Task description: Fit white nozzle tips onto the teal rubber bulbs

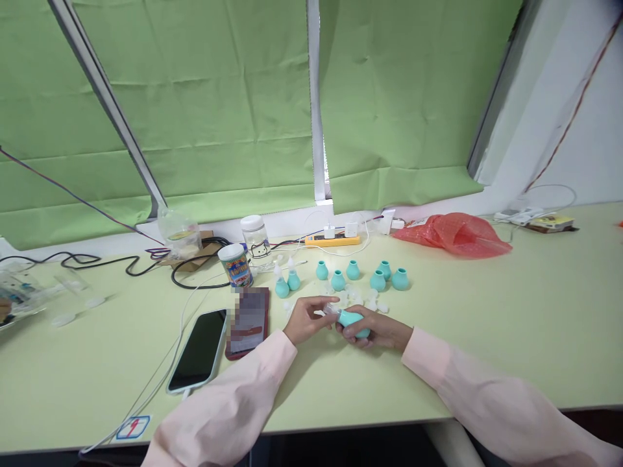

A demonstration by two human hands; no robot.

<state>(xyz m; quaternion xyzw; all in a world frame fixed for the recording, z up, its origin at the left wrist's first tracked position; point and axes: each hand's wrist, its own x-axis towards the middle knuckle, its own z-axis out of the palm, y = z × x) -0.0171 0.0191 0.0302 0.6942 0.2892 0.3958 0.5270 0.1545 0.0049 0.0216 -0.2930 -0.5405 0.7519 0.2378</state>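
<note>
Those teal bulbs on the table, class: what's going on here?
A person's right hand grips a teal bulb while the left hand holds a clear piece at its mouth; whether it is seated is unclear. Six open bulbs and two bulbs with clear tips stand on the table, with loose translucent pieces nearby.

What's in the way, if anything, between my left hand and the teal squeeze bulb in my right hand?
Only the clear plastic nozzle, which your left hand holds at the narrow end of the teal squeeze bulb in your right hand. Nothing else visible stands between them.
</note>
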